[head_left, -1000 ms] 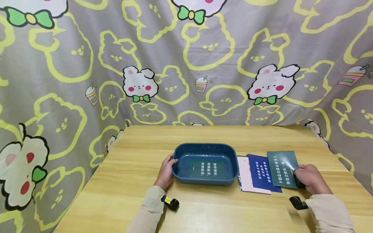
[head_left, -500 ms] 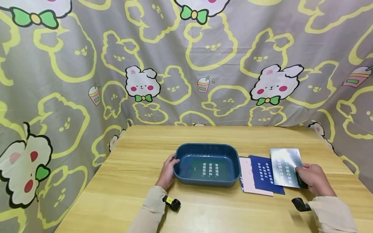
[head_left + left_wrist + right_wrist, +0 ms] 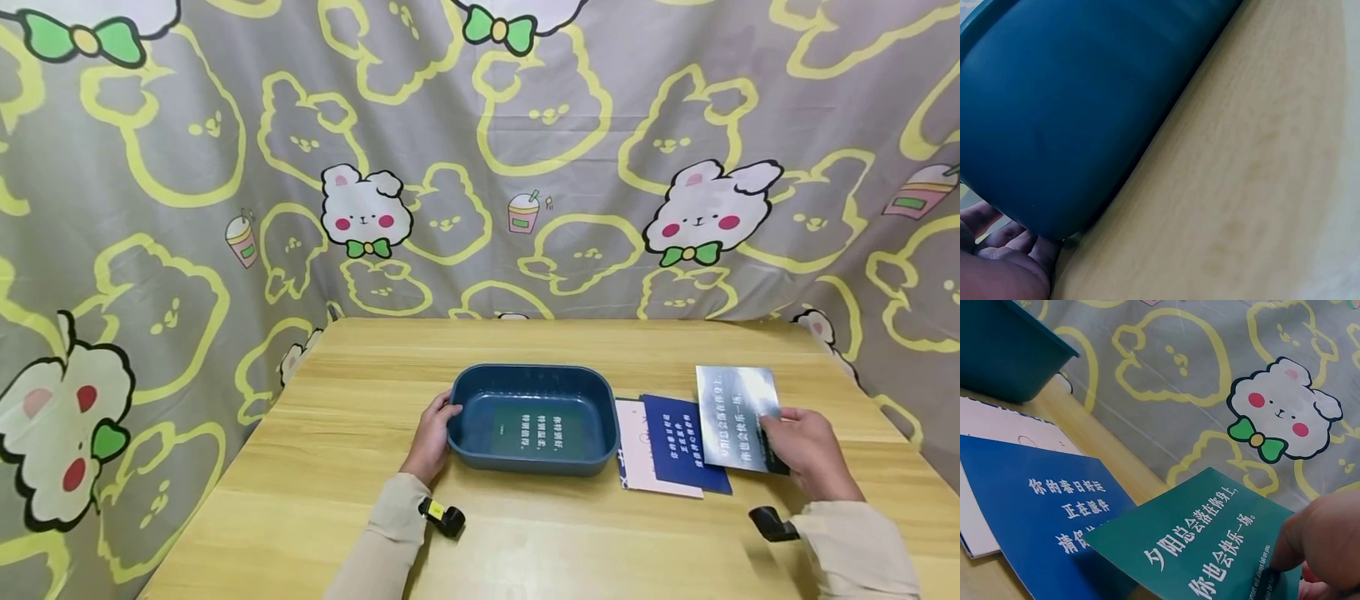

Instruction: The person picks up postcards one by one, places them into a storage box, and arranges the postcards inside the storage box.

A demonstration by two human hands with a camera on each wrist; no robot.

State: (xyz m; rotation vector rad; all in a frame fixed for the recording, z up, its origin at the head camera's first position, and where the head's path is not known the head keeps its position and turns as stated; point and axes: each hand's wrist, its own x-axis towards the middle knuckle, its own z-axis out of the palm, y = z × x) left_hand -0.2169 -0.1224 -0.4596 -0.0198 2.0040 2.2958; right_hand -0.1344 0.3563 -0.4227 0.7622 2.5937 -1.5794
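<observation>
Your left hand (image 3: 432, 433) braces tray (image 3: 480, 457) rim, fingers curled round it. Right hand (image 3: 804, 447) pinches green card (image 3: 735, 414) corner, lifting it off blue card (image 3: 678, 443).

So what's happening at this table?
A person sits at a wooden table. The left hand holds the side of a blue tray with one card inside. The right hand pinches a green card, tilted up above a blue card and a white card.
</observation>
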